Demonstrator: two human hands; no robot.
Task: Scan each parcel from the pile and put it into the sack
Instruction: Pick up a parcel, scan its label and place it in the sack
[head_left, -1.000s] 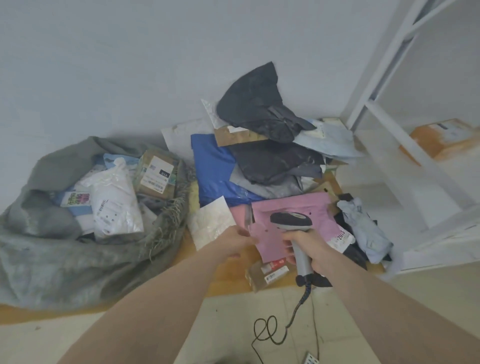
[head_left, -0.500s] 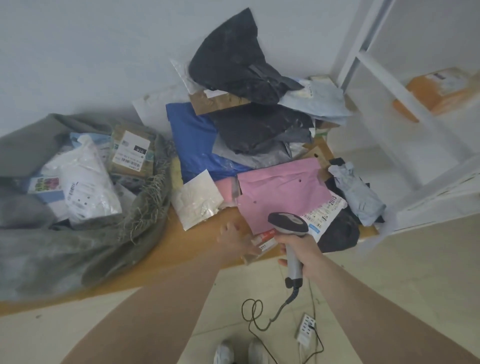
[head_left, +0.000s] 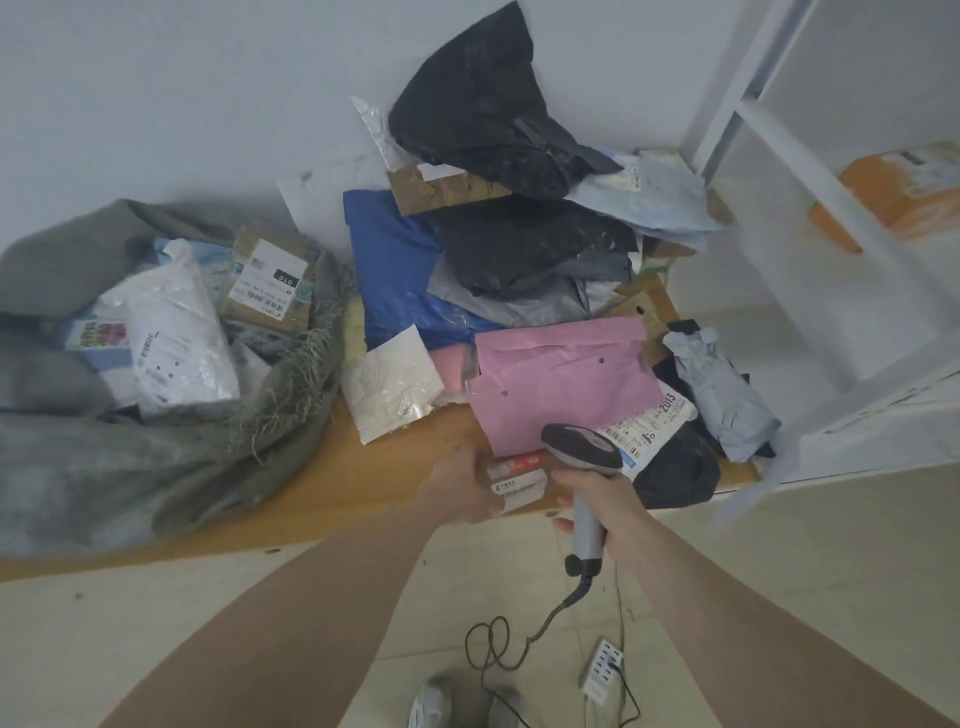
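While your left hand (head_left: 464, 488) has its fingers curled on the small cardboard parcel (head_left: 517, 480) at the board's (head_left: 363, 478) near edge, turn its label up toward the scanner (head_left: 582, 448) your right hand (head_left: 605, 506) grips by the handle. Slide it clear of the pink mailer (head_left: 561, 382) first. Sack (head_left: 156, 452) lies left, mouth open, parcels inside. Pale tiled floor, white wall, white shelving right.
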